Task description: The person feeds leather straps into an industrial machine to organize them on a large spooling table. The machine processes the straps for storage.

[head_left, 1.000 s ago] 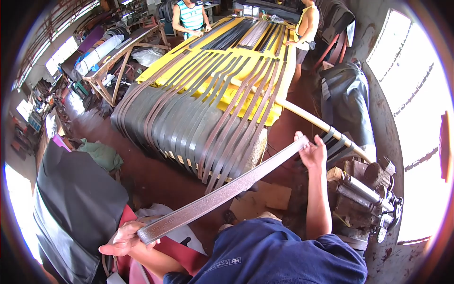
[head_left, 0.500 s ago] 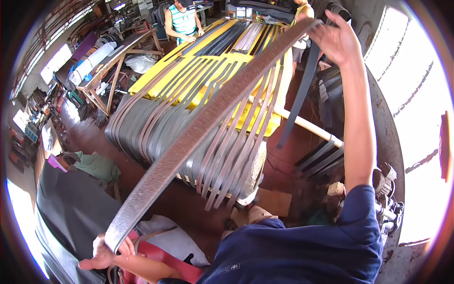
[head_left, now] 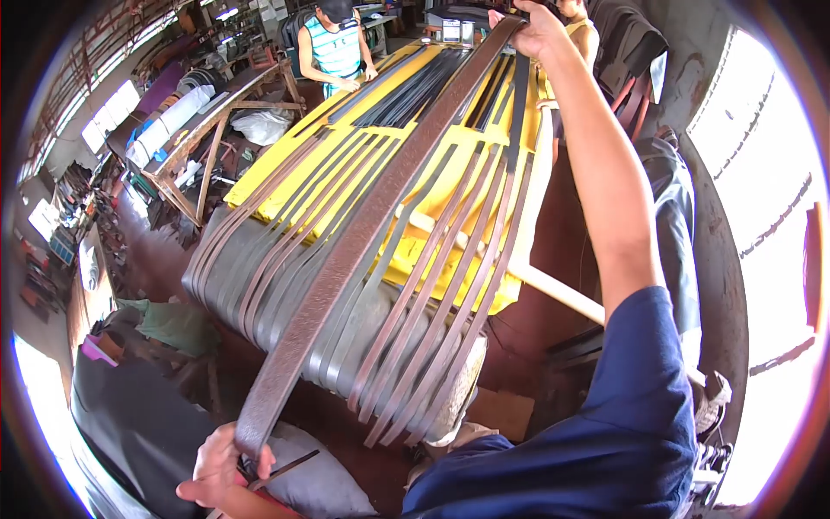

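I hold one long brown textured leather strap (head_left: 363, 233) stretched between both hands, above the yellow table (head_left: 285, 177). My left hand (head_left: 220, 467) grips its near end low at the bottom left. My right hand (head_left: 529, 26) is raised far forward with the arm straight and grips the strap's far end near the top of the view. Under the strap, several brown and grey straps (head_left: 415, 303) lie side by side along the table and hang over its near edge.
Two people stand at the table's far end, one in a striped top (head_left: 333, 43), one at the right (head_left: 579, 13). A wooden trestle table (head_left: 203, 130) stands left. Dark leather (head_left: 130, 424) lies at bottom left. A pale pipe (head_left: 562, 294) runs at right.
My right hand has swung the strap's far end up from low at the right and out over the table. My left hand has stayed low, holding the near end.
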Action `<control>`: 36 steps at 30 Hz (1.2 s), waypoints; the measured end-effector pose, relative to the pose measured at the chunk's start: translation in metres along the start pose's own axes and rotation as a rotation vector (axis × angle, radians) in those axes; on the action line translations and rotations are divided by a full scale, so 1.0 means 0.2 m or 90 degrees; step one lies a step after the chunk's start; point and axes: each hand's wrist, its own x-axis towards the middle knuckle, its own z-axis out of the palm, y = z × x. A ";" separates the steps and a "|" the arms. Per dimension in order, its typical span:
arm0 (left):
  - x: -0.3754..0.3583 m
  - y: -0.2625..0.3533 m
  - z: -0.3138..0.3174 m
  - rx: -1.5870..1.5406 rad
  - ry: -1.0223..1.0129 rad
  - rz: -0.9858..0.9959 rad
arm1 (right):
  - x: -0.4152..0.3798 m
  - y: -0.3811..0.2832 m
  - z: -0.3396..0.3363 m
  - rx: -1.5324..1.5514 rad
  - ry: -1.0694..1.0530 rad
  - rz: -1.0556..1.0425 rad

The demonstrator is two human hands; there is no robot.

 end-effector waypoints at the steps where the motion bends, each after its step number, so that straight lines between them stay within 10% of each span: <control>1: 0.04 -0.04 0.00 0.014 -0.004 -0.051 | 0.08 0.04 -0.04 -0.002 -0.021 -0.026; 8: 0.05 -0.21 -0.01 0.052 0.127 -0.288 | 0.20 0.68 -0.28 0.065 0.012 0.002; 17: -0.38 -0.41 -0.16 0.075 0.304 -0.559 | 0.08 2.05 -0.89 0.153 0.191 0.350; 36: -0.58 -0.70 -0.18 0.399 0.181 -0.664 | -0.28 2.27 -0.89 -0.329 0.210 0.394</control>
